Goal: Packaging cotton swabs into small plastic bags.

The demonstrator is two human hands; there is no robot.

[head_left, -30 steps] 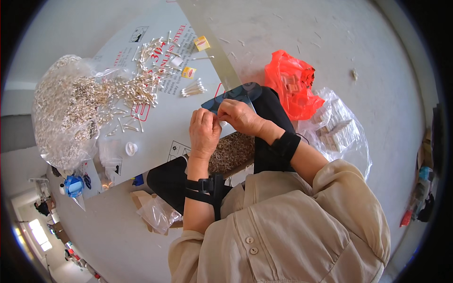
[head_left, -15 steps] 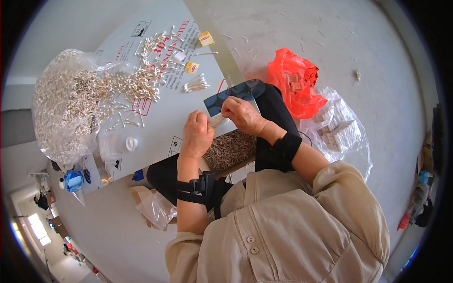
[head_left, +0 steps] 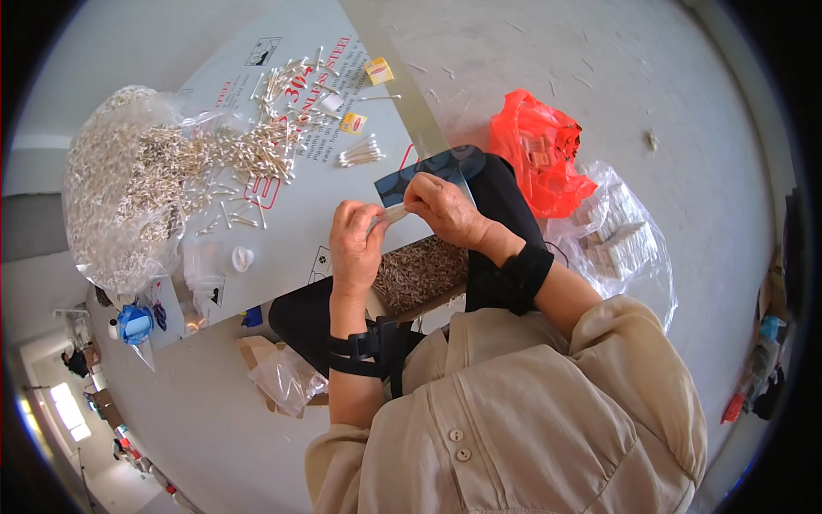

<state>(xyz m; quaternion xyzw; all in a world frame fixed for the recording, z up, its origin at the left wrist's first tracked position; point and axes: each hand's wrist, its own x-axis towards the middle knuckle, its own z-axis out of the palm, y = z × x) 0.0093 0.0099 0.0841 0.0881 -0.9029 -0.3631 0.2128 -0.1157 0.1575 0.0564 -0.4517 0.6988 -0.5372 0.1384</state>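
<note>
Between my two hands is a small whitish packet [head_left: 395, 212], apparently thin clear plastic; its contents are too small to make out. My left hand [head_left: 355, 244] pinches its left end with thumb and fingers. At the other end, the bent fingers of my right hand [head_left: 443, 210] are closed on it. Just below the hands, an open cardboard box [head_left: 421, 274] full of short, thin brownish-white pieces rests at my lap. A small bundle of cotton swabs [head_left: 361, 152] lies on the table beyond my left hand.
A big clear bag [head_left: 111, 188] spills cotton swabs [head_left: 261, 154] over the table [head_left: 282, 248]. Small yellow boxes [head_left: 378, 71] stand near its edge. On the floor to the right are a red plastic bag [head_left: 535, 154] and a clear bag of white packs [head_left: 616, 231].
My left hand has turned and its fingers have lifted slightly, with the packet now stretched more level between both hands. The right hand has barely moved.
</note>
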